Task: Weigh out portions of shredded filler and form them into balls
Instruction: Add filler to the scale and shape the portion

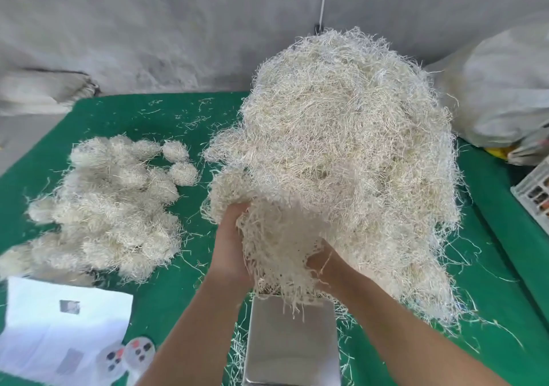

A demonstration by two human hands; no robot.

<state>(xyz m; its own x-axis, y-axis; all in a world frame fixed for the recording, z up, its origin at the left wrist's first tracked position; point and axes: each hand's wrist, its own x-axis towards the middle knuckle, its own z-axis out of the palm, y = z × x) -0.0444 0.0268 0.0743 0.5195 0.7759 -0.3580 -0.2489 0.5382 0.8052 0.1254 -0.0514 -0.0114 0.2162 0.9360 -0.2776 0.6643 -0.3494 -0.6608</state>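
Head view looks down on a green table covering strewn with loose strands. Largest by far is the heap of shredded filler, a pale straw-like mound filling the middle and right of the table, reaching back toward the grey wall. Left of it lies the cluster of finished balls, many packed touching one another, with two sitting slightly apart at the back edge of the group. Nearest the person, a scale with a steel weighing pan stands just below the heap's front edge; its pan shows only a few stray strands.

Both hands are buried in the front of the heap. Left hand grips a clump from the left side, fingers curled into the strands. Right hand closes on the same tuft of filler from the right, its fingers mostly hidden by fibre. Strands from the tuft hang down over the pan's far edge.

By my reading, the step in hand is pulling a portion free of the heap, before weighing. Next calls for tearing the tuft clear of the tangled mass, since trailing strands linked to the heap would falsify the reading, then lowering it fully onto the pan.

A white paper sheet lies at lower left.
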